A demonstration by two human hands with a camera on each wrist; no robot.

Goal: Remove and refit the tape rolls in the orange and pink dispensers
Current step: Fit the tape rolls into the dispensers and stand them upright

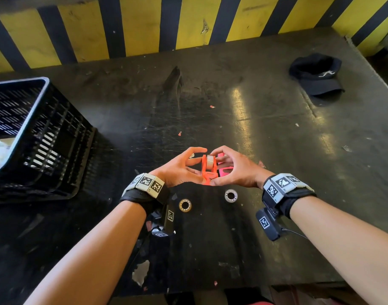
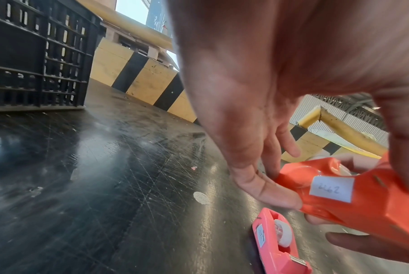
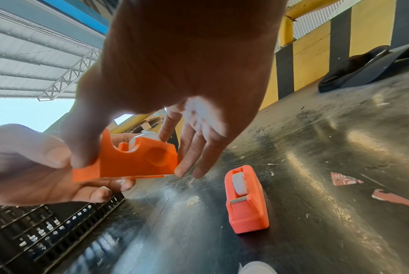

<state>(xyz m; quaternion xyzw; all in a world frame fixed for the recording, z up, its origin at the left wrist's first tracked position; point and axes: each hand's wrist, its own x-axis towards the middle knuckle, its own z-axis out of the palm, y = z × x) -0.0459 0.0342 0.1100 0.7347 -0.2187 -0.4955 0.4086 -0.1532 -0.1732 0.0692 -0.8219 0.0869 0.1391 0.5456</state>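
Note:
Both my hands hold the orange dispenser just above the black table, mid-front. A whitish tape roll sits in its cradle. My left hand grips the left side and the cutter end. The right hand pinches it from the right, thumb on the near part and fingers at the far end. A white label marks the orange dispenser. The pink dispenser lies on the table right behind my right hand, a roll inside it. Two loose tape rolls, one yellowish and one clear, lie near my wrists.
A black slatted crate stands at the left of the table. A black cap lies at the far right corner. A yellow-and-black striped wall closes the back. Small red scraps dot the surface.

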